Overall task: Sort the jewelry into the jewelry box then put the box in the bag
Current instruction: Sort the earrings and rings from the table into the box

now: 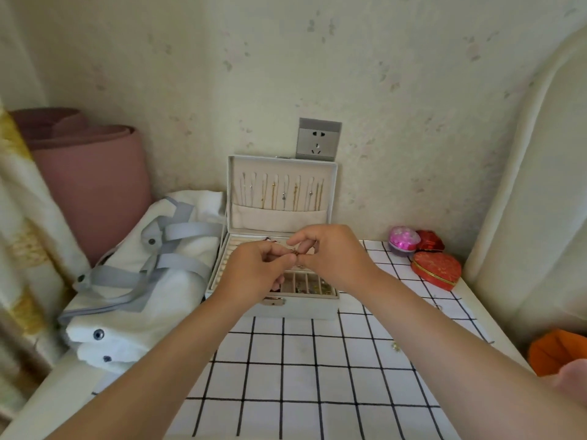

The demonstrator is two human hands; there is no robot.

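Note:
A white jewelry box (305, 308) stands open against the wall, its lid (282, 188) upright with several gold and silver chains hanging inside. Its front compartments hold small pieces. Above the box, my left hand (254, 269) and my right hand (330, 254) meet fingertip to fingertip, both pinching one small dark reddish piece of jewelry (295, 253). A white bag (139, 281) with grey straps lies flat to the left of the box.
A white cloth (317, 369) with a black grid covers the table. A red heart-shaped box (436, 270), a pink round box (403, 239) and a dark red box (429, 240) sit at the back right. Two tiny pieces (395, 345) lie on the cloth. A pink roll (92, 185) stands behind the bag.

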